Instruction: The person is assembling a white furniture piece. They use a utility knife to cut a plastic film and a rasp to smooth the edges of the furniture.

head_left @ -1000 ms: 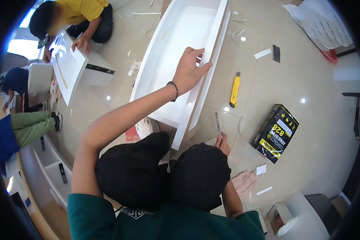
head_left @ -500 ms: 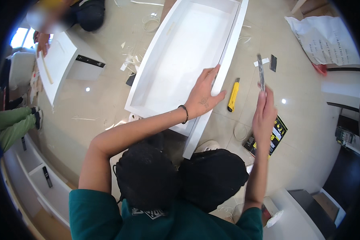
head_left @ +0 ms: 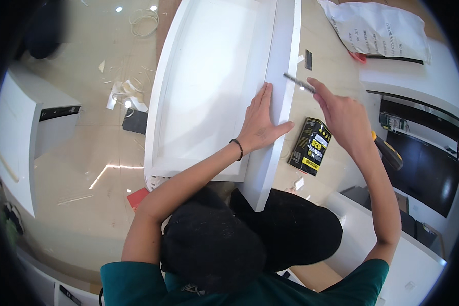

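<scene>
A white drawer (head_left: pixel 204 76) stretches away from between my knees, with a long white panel (head_left: pixel 280 66) along its right side. My left hand (head_left: pixel 260 120) rests on that panel with straight fingers along its inner side and the thumb spread over its outer edge. Right of the panel, my right hand (head_left: pixel 344 115) is closed round a narrow grey metal tool (head_left: pixel 299 82), whose tip points left above the panel's edge. A yellow-and-black handle (head_left: pixel 390 154) sticks out behind my right wrist, roughly in line with the tool; the join is hidden.
A black-and-yellow box (head_left: pixel 311 147) and a dark flat block (head_left: pixel 308 59) lie on the floor to the right, below a white sack (head_left: pixel 377 28). To the left are a white cabinet piece (head_left: pixel 20 137), scraps beside a black pad (head_left: pixel 135 121), and coiled strip (head_left: pixel 144 23).
My right hand has swung the metal tool leftward toward the panel, its tip turning from away to left. The view has shifted right. The yellow utility knife is out of sight.
</scene>
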Motion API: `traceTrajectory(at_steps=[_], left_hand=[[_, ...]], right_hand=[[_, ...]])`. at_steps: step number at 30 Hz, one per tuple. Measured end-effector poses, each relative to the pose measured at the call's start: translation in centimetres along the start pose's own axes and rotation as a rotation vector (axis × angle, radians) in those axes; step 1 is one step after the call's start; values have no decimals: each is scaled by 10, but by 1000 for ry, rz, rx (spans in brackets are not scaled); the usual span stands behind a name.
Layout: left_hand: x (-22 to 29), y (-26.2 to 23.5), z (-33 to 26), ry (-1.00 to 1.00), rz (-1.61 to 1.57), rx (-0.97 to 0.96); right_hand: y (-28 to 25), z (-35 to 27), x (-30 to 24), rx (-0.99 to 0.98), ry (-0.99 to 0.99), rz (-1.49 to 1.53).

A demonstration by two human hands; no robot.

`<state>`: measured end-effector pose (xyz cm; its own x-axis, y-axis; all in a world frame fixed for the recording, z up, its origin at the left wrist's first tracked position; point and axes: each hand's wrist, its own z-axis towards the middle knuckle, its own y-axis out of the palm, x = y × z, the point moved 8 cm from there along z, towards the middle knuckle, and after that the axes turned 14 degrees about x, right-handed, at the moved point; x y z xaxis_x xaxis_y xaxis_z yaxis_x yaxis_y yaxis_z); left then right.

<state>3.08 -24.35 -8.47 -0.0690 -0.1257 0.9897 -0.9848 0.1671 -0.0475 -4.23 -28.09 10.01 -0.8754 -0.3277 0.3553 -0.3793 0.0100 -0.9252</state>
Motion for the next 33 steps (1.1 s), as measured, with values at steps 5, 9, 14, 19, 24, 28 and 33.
traceTrajectory(at_steps=[5,9,14,19,24,28,33], left_hand=[[2,3,1,133,-50,60],[-2,1,-1,165,-82,104],[-4,-4,-1,184,-90,130],[0,-2,-1,189,-130,149],[-4,-8,-2,191,-137,192],[-2,-5,-2,205,-137,194],[-3,-8,-2,208,-125,211]], right_hand=[[-6,-13,-16,-87,-111,-77],[-5,-16,-23,-191,-118,-176],[0,-8,-29,-174,-147,-217],[15,15,-29,-133,-187,-232],[1,10,-32,-238,-209,-248],[8,19,-31,-164,-222,-258],[-1,10,-36,-140,-271,-255]])
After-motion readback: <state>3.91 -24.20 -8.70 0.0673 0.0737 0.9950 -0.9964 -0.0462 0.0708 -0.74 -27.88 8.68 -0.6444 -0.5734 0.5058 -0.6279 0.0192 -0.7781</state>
